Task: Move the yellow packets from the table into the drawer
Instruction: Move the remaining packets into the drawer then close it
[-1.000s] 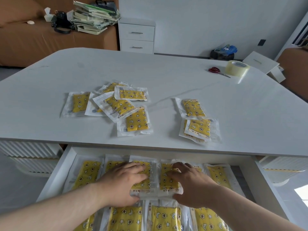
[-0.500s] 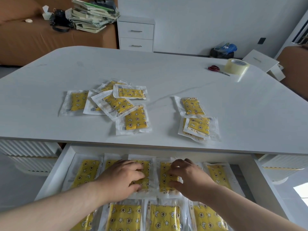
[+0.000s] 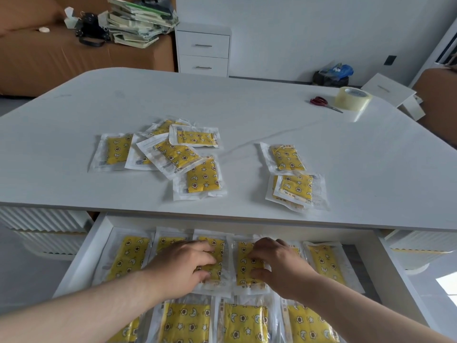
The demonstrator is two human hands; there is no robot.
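Several yellow packets lie in a loose pile (image 3: 178, 157) on the white table (image 3: 247, 115), with three more in a group (image 3: 294, 184) to the right. Below the table's front edge the white drawer (image 3: 81, 256) stands open, lined with rows of yellow packets. My left hand (image 3: 183, 266) is inside it, fingers curled on a middle packet (image 3: 215, 248). Beside it my right hand (image 3: 279, 263) pinches the neighbouring packet (image 3: 243, 268) between thumb and fingers. Both packets lie flat, side by side.
Red scissors (image 3: 321, 102) and a roll of clear tape (image 3: 352, 98) sit at the table's far right. Behind the table are a white two-drawer cabinet (image 3: 202, 53) and a brown sofa (image 3: 37, 60) carrying stacked books (image 3: 138, 23).
Both hands have pushed the two middle packets a little farther back in the drawer and set them down flat. The packets on the table have not moved.
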